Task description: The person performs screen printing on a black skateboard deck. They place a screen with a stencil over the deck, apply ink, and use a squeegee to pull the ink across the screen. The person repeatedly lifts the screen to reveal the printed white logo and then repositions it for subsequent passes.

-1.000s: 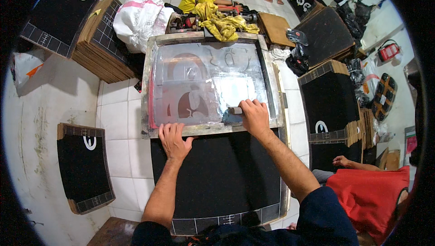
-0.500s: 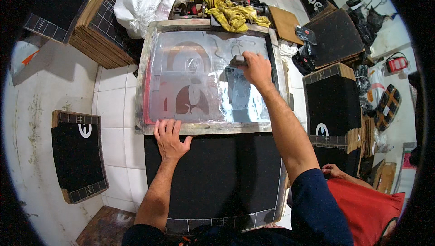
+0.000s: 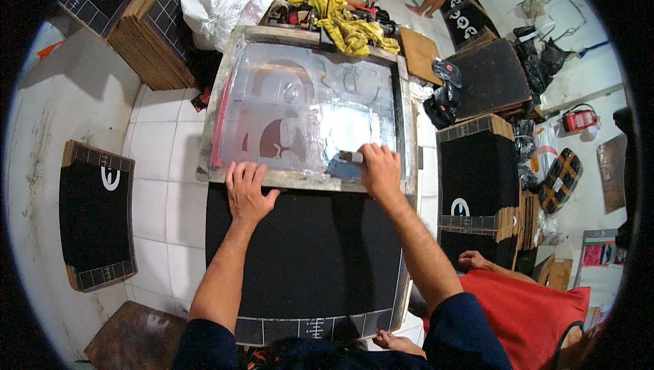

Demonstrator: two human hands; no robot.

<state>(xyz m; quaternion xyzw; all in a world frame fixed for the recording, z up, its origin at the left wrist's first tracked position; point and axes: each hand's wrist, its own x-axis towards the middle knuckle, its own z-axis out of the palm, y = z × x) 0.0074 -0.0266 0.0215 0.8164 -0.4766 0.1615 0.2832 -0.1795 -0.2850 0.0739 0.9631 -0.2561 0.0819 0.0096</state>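
Observation:
A screen-printing frame (image 3: 306, 182) with a pale, hazy mesh (image 3: 235, 121) lies over the far part of a black sheet (image 3: 293, 254). Darker curved shapes show in the mesh. My right hand (image 3: 381, 174) is closed on a small squeegee (image 3: 351, 157), which touches the mesh near the frame's near right corner. At the near rail, left of its middle, my left hand (image 3: 248, 194) rests with fingers stretched over the wood and thumb apart. A white grid strip (image 3: 317, 328) runs along the sheet's near edge.
A person in a red top (image 3: 518, 312) is close on my right, one hand (image 3: 398, 344) at the sheet's near corner. Stacked black-topped boards (image 3: 477, 172) stand right, others (image 3: 157, 36) far left. A yellow cloth (image 3: 351, 33) lies beyond the frame.
My right hand has drawn the squeegee from the far right of the mesh toward me. My left hand stays on the near rail. The co-worker's hand has appeared at the sheet's near corner.

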